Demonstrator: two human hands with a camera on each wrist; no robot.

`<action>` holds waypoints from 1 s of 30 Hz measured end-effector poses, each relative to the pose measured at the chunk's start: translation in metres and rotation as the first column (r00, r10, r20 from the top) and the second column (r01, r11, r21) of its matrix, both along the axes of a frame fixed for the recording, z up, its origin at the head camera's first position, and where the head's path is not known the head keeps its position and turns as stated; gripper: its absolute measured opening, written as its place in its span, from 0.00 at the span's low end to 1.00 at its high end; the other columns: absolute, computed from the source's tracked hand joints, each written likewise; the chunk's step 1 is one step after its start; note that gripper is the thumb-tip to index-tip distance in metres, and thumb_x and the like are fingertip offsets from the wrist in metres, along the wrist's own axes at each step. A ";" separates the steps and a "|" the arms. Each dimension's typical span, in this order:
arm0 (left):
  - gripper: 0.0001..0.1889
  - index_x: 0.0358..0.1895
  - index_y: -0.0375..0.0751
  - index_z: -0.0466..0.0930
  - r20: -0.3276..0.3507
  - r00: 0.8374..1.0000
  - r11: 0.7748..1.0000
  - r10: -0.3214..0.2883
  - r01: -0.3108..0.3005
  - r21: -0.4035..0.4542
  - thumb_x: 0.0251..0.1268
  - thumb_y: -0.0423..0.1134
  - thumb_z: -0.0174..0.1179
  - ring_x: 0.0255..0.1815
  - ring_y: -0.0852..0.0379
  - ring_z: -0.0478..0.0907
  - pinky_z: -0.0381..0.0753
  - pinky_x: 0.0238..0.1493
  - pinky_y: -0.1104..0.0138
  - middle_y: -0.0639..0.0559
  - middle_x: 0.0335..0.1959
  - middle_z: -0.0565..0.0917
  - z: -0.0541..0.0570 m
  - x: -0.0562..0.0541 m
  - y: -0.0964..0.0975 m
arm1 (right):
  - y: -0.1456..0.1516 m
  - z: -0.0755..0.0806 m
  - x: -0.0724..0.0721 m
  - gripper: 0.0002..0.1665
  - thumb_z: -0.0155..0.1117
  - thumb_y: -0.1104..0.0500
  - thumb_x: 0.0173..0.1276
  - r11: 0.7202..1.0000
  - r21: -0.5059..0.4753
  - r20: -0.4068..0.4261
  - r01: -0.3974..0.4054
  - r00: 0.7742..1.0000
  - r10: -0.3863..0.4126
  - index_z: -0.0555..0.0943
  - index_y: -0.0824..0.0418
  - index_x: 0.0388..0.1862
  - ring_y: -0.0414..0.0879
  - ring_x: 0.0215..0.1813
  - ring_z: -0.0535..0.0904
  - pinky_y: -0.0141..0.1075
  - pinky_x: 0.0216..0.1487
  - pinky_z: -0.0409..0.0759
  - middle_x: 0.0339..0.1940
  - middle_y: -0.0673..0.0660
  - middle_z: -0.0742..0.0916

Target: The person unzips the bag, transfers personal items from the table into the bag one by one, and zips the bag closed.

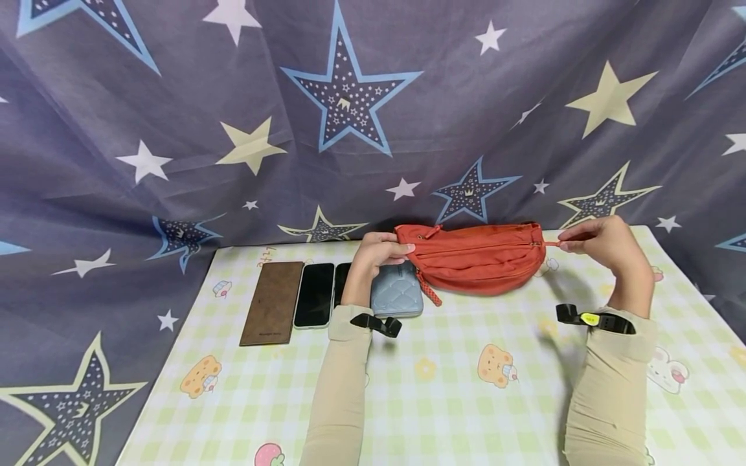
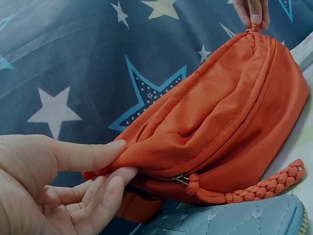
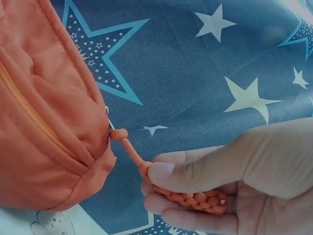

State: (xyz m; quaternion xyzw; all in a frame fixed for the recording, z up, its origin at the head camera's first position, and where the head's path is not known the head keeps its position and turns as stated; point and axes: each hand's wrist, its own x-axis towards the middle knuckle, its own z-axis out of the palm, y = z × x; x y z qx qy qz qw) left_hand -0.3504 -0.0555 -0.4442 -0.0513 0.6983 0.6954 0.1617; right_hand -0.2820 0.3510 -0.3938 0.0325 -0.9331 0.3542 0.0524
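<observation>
An orange-red waist bag [image 1: 478, 255] is held up at the back of the table, stretched sideways between both hands. My left hand [image 1: 381, 251] pinches its left end, thumb [image 2: 93, 154] on top and fingers beneath. At the bag's right end my right hand [image 1: 600, 243] grips a braided zipper pull [image 3: 188, 197] between thumb and fingers, its cord drawn out taut from the zipper. A second braided pull [image 2: 264, 185] dangles loose at the left end. Under that end lies a light-blue quilted wallet [image 1: 397, 291], partly covered by the bag and left hand.
Left of the wallet lie a black-screened phone [image 1: 315, 294], a second dark phone [image 1: 340, 278] mostly hidden by the left arm, and a brown flat wallet [image 1: 271, 303]. A checkered tablecloth [image 1: 443, 414] covers the table. Behind it hangs a star-patterned curtain [image 1: 373, 175].
</observation>
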 end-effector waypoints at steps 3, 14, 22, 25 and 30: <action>0.19 0.54 0.28 0.82 -0.001 1.000 1.000 0.001 -0.001 0.003 0.60 0.29 0.72 0.24 0.63 0.85 0.88 0.34 0.71 0.51 0.30 0.86 0.001 0.000 0.001 | 0.000 0.000 0.000 0.13 0.74 0.66 0.64 1.000 -0.001 0.008 0.000 1.000 0.000 0.88 0.73 0.45 0.22 0.30 0.78 0.20 0.33 0.76 0.29 0.53 0.92; 0.15 0.49 0.30 0.83 -0.024 1.000 1.000 0.005 -0.005 -0.002 0.60 0.30 0.72 0.23 0.63 0.85 0.89 0.38 0.67 0.53 0.26 0.86 0.001 0.000 0.001 | -0.005 -0.001 -0.005 0.16 0.73 0.66 0.65 0.999 0.027 0.070 -0.044 0.997 0.042 0.85 0.76 0.47 0.26 0.28 0.78 0.23 0.32 0.76 0.33 0.62 0.92; 0.13 0.46 0.31 0.81 -0.036 0.999 1.000 0.027 -0.027 -0.009 0.59 0.29 0.72 0.25 0.63 0.85 0.90 0.45 0.61 0.53 0.28 0.85 0.004 0.003 0.002 | -0.021 0.003 -0.008 0.19 0.71 0.63 0.68 0.998 0.041 0.041 -0.054 0.998 0.053 0.83 0.76 0.52 0.20 0.30 0.75 0.19 0.35 0.72 0.40 0.70 0.90; 0.14 0.48 0.31 0.81 -0.048 0.998 0.999 0.035 -0.037 -0.037 0.59 0.29 0.71 0.27 0.63 0.85 0.88 0.53 0.55 0.51 0.30 0.85 0.007 0.006 0.002 | -0.036 0.012 -0.006 0.17 0.71 0.62 0.69 0.999 -0.002 -0.055 -0.047 0.997 0.047 0.84 0.72 0.52 0.18 0.30 0.76 0.17 0.35 0.73 0.43 0.72 0.90; 0.19 0.54 0.29 0.81 -0.069 0.997 0.991 0.027 -0.035 -0.129 0.61 0.32 0.71 0.44 0.46 0.89 0.84 0.60 0.50 0.37 0.46 0.89 0.013 0.011 0.001 | -0.067 0.026 -0.003 0.14 0.70 0.62 0.70 0.993 -0.033 -0.163 -0.117 0.980 0.110 0.86 0.69 0.50 0.25 0.34 0.82 0.16 0.35 0.74 0.42 0.71 0.90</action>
